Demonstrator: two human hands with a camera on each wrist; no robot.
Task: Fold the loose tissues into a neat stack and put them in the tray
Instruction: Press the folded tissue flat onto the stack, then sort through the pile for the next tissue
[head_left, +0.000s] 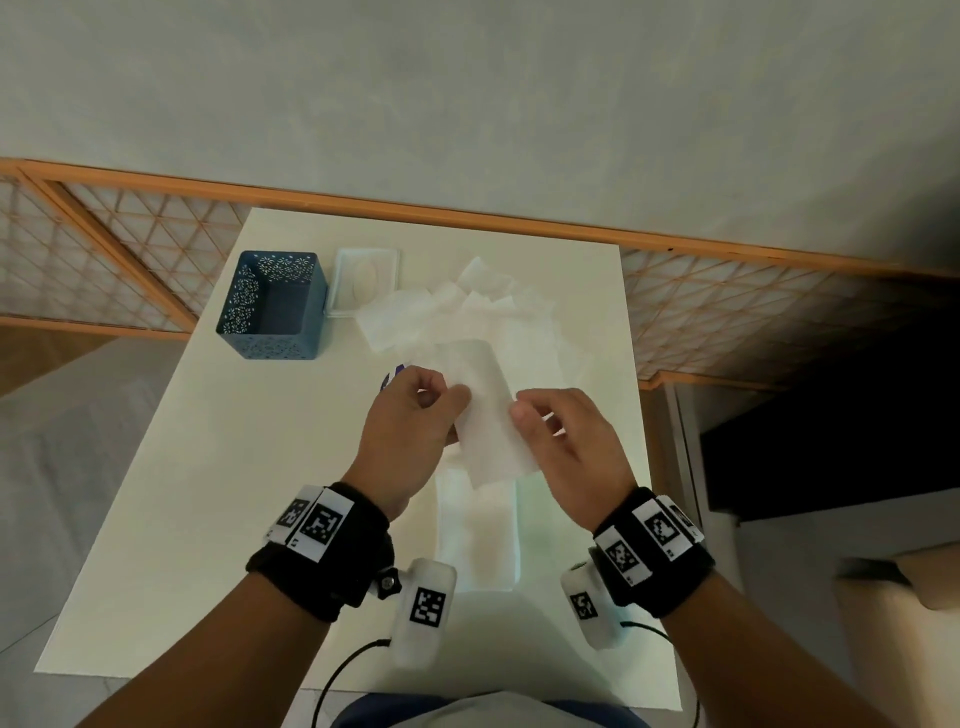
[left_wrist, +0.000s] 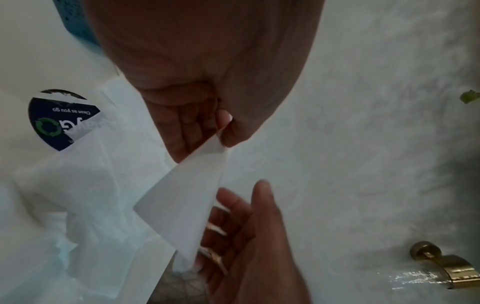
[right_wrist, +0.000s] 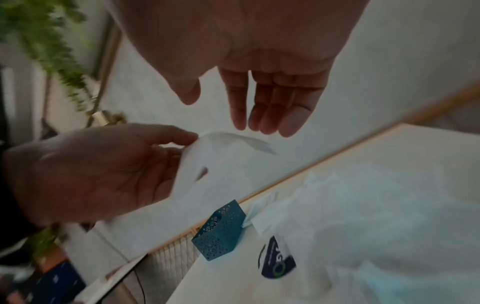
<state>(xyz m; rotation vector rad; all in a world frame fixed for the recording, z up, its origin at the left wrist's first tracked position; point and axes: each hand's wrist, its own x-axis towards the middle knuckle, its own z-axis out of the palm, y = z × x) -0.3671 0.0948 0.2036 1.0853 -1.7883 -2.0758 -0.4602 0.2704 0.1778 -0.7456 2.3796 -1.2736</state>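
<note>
While pinching the tissue (head_left: 491, 410) at its left edge, keep the grip of the left hand (head_left: 410, 436) light: thumb against curled fingers, firm enough to hold, never enough to crumple. Held aloft, hanging limp and slightly bowed, directly above the folded stack (head_left: 478, 530) on the worktop (head_left: 208, 493).

Bring in the right hand (head_left: 566, 447), at present spread and relaxed, fingers straight, just beside the right edge and clasping nothing. Take that edge with a matching pinch. Draw gently taut to flatten, then meet edge to edge rather than corner to corner. Judging by so limp a sheet, expect skew unless squared first. Press the crease flat against the worktop, not in the air, and smooth outward from the fold with flat fingers. Lay onto the stack with long sides aligned, without nudging the layers beneath.

Farther out, at the back of the worktop: loose tissues (head_left: 467, 306), heaped and overlapping, yet to be folded. Lift one at a time. Beyond and to the left, a shallow white tray (head_left: 340, 280) hard against a blue perforated box (head_left: 270, 306); cannot tell for certain which is meant as the task's tray. Just left of the left hand, a dark printed packet (left_wrist: 62, 121), partly covered by tissue.
</note>
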